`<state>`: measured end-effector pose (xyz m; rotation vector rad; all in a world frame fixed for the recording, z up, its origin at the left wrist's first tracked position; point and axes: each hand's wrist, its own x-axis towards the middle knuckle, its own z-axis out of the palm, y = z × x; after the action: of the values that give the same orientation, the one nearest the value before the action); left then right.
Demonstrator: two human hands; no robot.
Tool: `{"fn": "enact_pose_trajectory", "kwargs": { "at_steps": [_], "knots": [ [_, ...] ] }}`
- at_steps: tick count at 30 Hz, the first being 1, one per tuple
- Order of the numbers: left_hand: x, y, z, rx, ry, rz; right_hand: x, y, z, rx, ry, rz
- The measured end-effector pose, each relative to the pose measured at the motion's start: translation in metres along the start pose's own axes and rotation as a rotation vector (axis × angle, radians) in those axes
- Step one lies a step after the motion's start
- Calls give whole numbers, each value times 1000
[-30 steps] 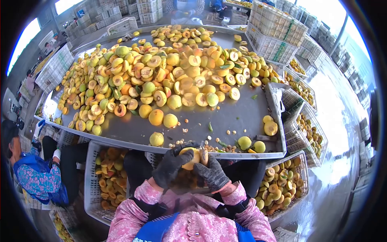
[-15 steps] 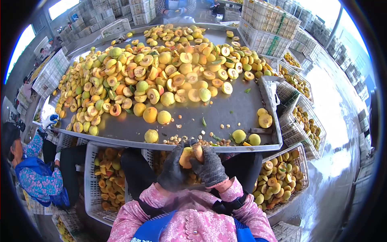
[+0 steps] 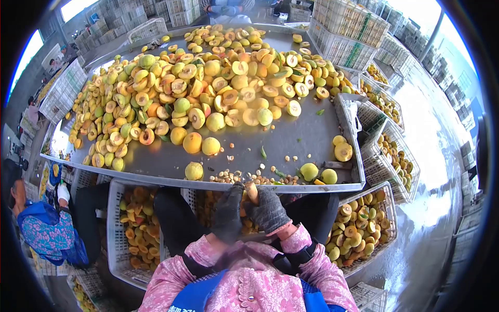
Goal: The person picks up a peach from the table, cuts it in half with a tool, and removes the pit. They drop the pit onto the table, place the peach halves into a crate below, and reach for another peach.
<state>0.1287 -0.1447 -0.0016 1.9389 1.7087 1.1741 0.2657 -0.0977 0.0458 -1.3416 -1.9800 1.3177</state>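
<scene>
My right hand (image 3: 268, 210), in a dark knit glove, is closed around a short tool with a brown wooden-looking handle (image 3: 252, 193); its working end is hard to make out. My left hand (image 3: 228, 210), also in a dark glove, is beside it, just below the table's front edge. Its fingers are blurred, and no fruit shows in them. Beyond my hands, loose fruit pits (image 3: 226, 177) lie along the metal table's rim (image 3: 156, 180). A whole yellow peach (image 3: 194, 171) sits left of the pits, and two greenish peaches (image 3: 309, 171) rest to the right.
A large heap of halved peaches (image 3: 197, 88) covers the table's back and left. Crates of cut fruit stand by my legs, one at the left (image 3: 117, 229) and one at the right (image 3: 384, 229). Stacked crates (image 3: 343, 36) rise behind. A co-worker (image 3: 49, 223) sits at left.
The yellow peach piece between my hands no longer shows. My left hand has shifted slightly down, while the right keeps the handle. The co-worker's gloved hand at left has moved away from the table edge.
</scene>
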Motion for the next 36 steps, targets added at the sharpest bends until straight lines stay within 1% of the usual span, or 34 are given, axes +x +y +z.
{"fn": "enact_pose_trajectory", "kwargs": {
  "at_steps": [1, 2, 4, 5, 8, 9, 10, 11, 13, 16, 17, 19, 20, 21, 23, 26, 29, 32, 34, 36],
  "knots": [
    [1, 2, 2, -230, -1, -125, 1, -1, -1, 0, -49, 58],
    [4, 6, 3, -459, -3, -248, 3, 11, 7, -60, -27, -131],
    [3, 2, 5, -650, -24, -326, 6, 11, 21, -181, 15, -503],
    [2, -9, 7, -609, -39, -278, -5, 11, 13, 19, -108, -433],
    [18, 14, -20, -532, -26, -152, -27, -2, 3, 244, -72, -112],
    [24, 23, -26, -608, -27, -185, -29, 5, 4, 300, -37, -93],
    [27, 26, -29, -685, -31, -218, -33, 15, 5, 184, -19, -191],
    [25, 11, -23, -1188, -58, -475, -37, 26, 6, 68, 0, -285],
    [18, -9, -12, -1190, -57, -472, -45, 8, 1, 161, -45, -194],
    [10, -6, -10, -1040, -75, -406, -41, 12, 7, 79, -126, -222],
    [9, -4, -11, -961, -73, -359, -44, 5, 1, -46, -157, -120],
    [9, -3, -13, -800, -55, -259, -42, 2, 1, -48, -139, -147],
    [8, -5, -12, -763, -41, -232, -42, 1, 1, -49, -130, -159],
    [7, -6, -10, -726, -26, -206, -41, 3, 3, -87, -145, -127],
    [5, -7, -8, -768, -9, -228, -35, 12, 10, -162, -175, -58],
    [10, 12, -18, -928, -26, -326, -31, 14, 18, 90, -168, -107],
    [3, -2, -9, -797, -23, -375, -29, 20, 26, 209, -163, -111],
    [-7, -17, 9, -492, 134, -257, -29, 37, 38, 385, -192, -37],
    [-9, -16, 6, -377, 107, -204, -27, 49, 50, 515, -190, -33],
    [-12, -23, 4, -317, 36, -166, -30, 52, 51, 439, -206, -36]
  ]
}}
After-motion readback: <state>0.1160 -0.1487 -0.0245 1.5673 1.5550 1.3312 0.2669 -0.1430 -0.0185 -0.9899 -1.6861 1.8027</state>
